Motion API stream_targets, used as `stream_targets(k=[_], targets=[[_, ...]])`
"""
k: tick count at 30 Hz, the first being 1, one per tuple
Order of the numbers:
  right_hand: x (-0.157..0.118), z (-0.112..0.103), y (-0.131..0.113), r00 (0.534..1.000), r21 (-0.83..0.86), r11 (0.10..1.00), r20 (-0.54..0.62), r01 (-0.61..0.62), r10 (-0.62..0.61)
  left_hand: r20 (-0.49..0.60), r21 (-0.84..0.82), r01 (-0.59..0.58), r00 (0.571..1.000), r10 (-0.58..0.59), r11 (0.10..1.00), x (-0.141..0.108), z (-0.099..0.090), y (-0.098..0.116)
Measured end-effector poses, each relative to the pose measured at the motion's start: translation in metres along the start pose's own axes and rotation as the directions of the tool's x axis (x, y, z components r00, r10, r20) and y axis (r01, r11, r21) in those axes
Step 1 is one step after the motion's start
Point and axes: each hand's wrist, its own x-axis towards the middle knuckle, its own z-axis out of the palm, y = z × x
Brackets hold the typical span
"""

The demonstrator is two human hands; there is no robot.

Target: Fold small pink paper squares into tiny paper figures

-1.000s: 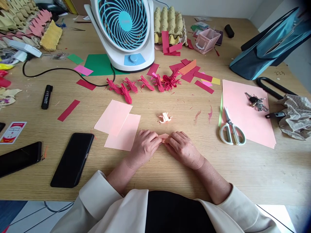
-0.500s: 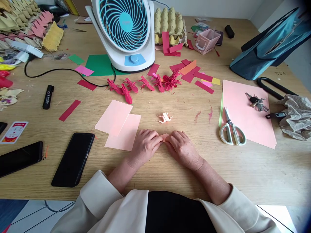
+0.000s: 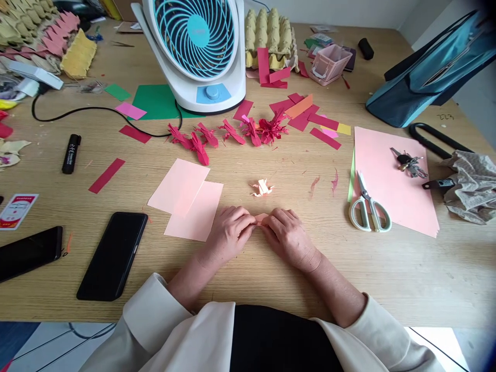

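A small folded piece of pink paper (image 3: 262, 219) lies between my two hands, low on the wooden table. My left hand (image 3: 231, 231) pinches its left end, and my right hand (image 3: 285, 236) pinches its right end; the fingers cover most of it. Just beyond my hands rests a small pale pink cut-paper shape (image 3: 262, 187) with thin curled strips. Two light pink paper sheets (image 3: 194, 211) overlap beside my left hand. Farther back, a row of folded crimson paper pieces (image 3: 199, 150) leads to a fringed crimson paper cluster (image 3: 273, 130).
White-handled scissors (image 3: 370, 209) and keys (image 3: 408, 163) lie on a pink paper stack (image 3: 391, 201) at right. A fan (image 3: 211, 98) stands at the back, with a black cable (image 3: 96, 108) running left. Phones (image 3: 112, 256), a marker (image 3: 71, 154) and a blue bag (image 3: 411, 98) occupy the sides.
The camera view has shifted slightly, so table items at left appear a little farther left. Both hands keep their pinch on the folded pink paper, with my left hand shifted very slightly.
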Motion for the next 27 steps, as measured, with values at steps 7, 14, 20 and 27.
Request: stream_targets(k=[7, 14, 20, 27], targets=[[0.0004, -0.0011, -0.0019, 1.0, 0.019, 0.999, 0.007, -0.03, 0.03, -0.001, -0.008, 0.004, 1.0, -0.004, 1.0, -0.0011, -0.0024, -0.0014], [0.0, -0.0028, -0.0033, 0.996, 0.05, 0.995, 0.022, -0.091, 0.09, 0.019, 0.03, 0.071, 0.997, -0.071, 0.997, -0.0016, -0.0032, -0.0011], [0.0001, -0.0037, -0.0054, 0.99, 0.097, 0.985, 0.027, -0.141, 0.139, 0.017, -0.043, 0.153, 0.988, -0.152, 0.987, -0.0025, -0.0046, 0.0013], [0.0011, -0.0046, -0.007, 0.987, 0.107, 0.981, 0.02, -0.163, 0.162, 0.026, -0.014, 0.19, 0.982, -0.189, 0.982, -0.0036, -0.0062, 0.0046]])
